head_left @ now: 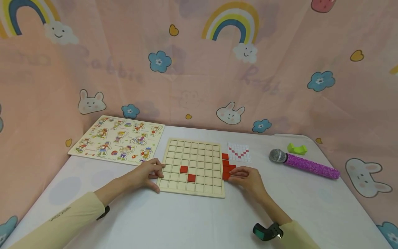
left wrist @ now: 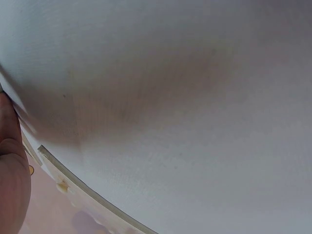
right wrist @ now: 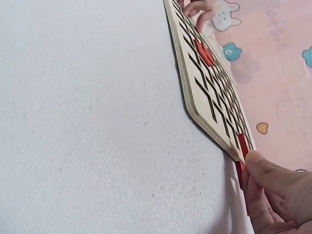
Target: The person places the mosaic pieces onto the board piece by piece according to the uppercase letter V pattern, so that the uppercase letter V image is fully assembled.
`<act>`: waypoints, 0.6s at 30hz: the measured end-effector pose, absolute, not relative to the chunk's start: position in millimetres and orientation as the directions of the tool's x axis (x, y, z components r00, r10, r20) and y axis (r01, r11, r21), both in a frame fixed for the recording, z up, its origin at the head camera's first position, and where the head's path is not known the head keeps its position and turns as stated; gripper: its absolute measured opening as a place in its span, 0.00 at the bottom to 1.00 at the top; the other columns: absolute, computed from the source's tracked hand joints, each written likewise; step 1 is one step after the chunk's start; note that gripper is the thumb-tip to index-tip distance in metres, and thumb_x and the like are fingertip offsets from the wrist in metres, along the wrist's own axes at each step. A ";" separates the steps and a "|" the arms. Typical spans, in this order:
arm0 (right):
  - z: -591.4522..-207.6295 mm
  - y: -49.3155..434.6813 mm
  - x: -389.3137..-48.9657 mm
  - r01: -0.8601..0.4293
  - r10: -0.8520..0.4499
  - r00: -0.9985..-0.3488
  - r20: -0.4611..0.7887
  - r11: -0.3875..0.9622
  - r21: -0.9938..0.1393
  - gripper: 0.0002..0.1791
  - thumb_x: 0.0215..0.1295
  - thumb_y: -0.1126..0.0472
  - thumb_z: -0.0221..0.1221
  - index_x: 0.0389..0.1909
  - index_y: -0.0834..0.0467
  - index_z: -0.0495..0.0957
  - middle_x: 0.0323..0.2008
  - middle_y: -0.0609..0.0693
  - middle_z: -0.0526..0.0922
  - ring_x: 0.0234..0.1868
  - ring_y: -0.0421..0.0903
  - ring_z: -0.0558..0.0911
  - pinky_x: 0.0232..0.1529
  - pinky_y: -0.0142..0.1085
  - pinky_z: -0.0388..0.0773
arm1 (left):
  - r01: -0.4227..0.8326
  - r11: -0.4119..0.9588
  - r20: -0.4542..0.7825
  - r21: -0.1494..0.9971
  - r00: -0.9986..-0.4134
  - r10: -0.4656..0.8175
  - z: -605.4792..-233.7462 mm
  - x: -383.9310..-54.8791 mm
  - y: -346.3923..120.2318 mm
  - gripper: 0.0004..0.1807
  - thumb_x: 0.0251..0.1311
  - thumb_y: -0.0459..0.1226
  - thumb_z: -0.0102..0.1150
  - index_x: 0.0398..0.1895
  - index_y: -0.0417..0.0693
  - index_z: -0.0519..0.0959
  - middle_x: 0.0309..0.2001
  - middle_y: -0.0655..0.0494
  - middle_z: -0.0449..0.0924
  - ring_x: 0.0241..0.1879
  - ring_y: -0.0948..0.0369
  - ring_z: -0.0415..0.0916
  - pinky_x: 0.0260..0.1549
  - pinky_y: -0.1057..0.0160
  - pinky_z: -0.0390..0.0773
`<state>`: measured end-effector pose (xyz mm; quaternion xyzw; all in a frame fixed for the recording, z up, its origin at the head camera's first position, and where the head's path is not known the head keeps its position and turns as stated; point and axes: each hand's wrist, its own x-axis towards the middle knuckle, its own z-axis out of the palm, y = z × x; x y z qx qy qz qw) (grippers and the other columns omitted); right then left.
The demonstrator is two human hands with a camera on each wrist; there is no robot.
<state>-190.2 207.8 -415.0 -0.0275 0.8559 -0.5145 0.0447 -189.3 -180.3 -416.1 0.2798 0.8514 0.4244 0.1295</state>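
Head view: red tiles [head_left: 226, 176] partly hidden by the right hand [head_left: 248, 178]; print [head_left: 133, 160] on the picture board [head_left: 112, 144] too small to read; lettering [head_left: 112, 67] on the backdrop [head_left: 192, 81] faint and blurred; sleeves [head_left: 69, 218] and a strawberry motif [head_left: 323, 5] cut off by the edges. Left wrist view: left hand [left wrist: 13, 180] cut off at the left edge; pale strip of board [left wrist: 105, 202] cut off below, which board uncertain. Right wrist view: grid board [right wrist: 204, 105] cut off above, far cells [right wrist: 233, 90] too foreshortened to count; right hand cut off at lower right.

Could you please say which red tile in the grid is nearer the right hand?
The lower right tile; the upper left tile sits farther from the right hand.
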 end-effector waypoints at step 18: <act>-414.9 184.7 -197.4 0.024 -0.068 -0.996 -0.059 0.433 -0.901 0.16 0.53 0.67 0.69 0.43 0.66 0.81 0.38 0.56 0.86 0.42 0.49 0.85 0.47 0.32 0.82 | 0.361 0.480 0.017 0.800 -0.813 0.582 -416.3 -188.9 -181.1 0.18 0.36 0.37 0.77 0.28 0.45 0.77 0.46 0.53 0.69 0.66 0.45 0.62 0.53 0.67 0.77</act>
